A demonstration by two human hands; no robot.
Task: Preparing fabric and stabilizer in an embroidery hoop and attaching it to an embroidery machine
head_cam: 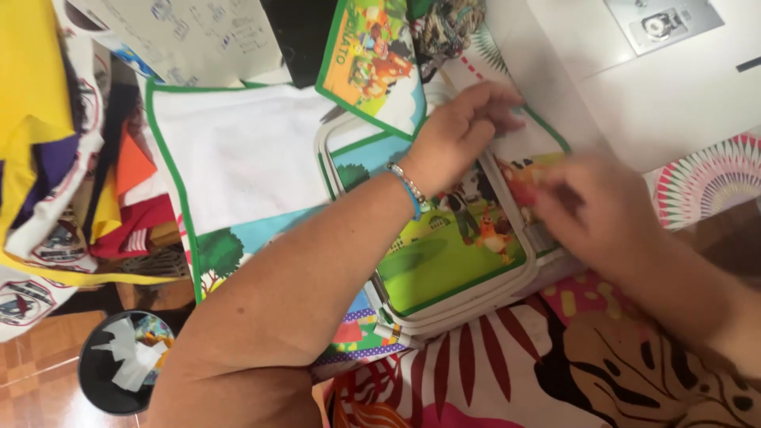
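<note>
Pressing printed cloth [444,254], fingers [495,99] on top, hoop [468,305] around

Your left hand [464,131] lies across the top edge of the embroidery hoop [444,305], and your right hand [590,210] crowds its right side, so those 2 ways in are blocked. The white machine bed [666,103] walls off the upper right. On the left, the white cloth [246,154] lies flat and passable; beyond it, stacked fabrics [55,158] close the edge.

Floral tablecloth [507,380] bears hooped printed cloth [444,254].
</note>
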